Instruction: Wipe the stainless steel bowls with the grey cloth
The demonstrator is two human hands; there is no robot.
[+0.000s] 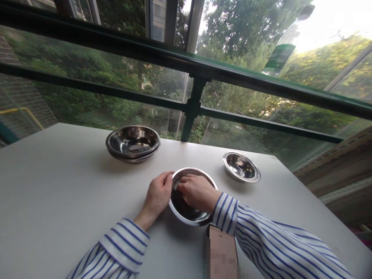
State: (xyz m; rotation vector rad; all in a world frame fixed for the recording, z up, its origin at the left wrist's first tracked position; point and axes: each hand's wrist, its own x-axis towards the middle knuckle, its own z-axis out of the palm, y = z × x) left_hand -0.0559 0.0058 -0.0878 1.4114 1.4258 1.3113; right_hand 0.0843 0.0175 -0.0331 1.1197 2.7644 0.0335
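A white table (66,197) carries stacked steel bowls (133,145) by its far edge, left of centre. Midway along the table, a deep steel bowl (188,213) sits with its rim pinched by the left hand (158,193); the right hand (197,190) curls inside, though I can't tell whether it grips anything. A shallow bowl (241,167) stands near the far right corner. The bottle (280,56) on the railing (238,75) has a green label, unreadable from here. Nearest the front edge lies a pinkish phone (223,244).

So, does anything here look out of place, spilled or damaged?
The bottle looks out of place: it seems perched on the rail, where it might fall. Blocky patches blur the phone, probably an image effect. No spill or damage shows near the held bowl.
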